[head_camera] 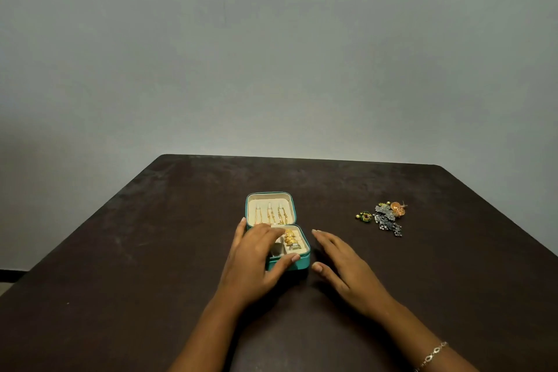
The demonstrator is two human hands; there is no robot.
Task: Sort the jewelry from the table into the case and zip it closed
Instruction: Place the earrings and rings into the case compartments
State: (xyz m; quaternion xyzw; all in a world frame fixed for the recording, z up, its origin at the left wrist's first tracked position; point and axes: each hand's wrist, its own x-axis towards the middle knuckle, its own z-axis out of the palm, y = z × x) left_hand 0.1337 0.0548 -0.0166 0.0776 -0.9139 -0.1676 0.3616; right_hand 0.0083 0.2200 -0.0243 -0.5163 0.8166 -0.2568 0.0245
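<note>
Squarely under the left hand [256,263] lies the open case [303,263]. The hand's fingers lie nearly straight across the base and grip nothing, with the thumb touching the front rim. Gold rings [290,239] show just beyond the fingertips, and chains [270,214] hang in the lid farther out. The right hand [344,263] is flat, fingers straight and together, just beside the case. Loose jewelry [388,217] sits on the table [151,235], well beyond and right of those fingers. A bracelet [433,353] circles the right wrist.
</note>
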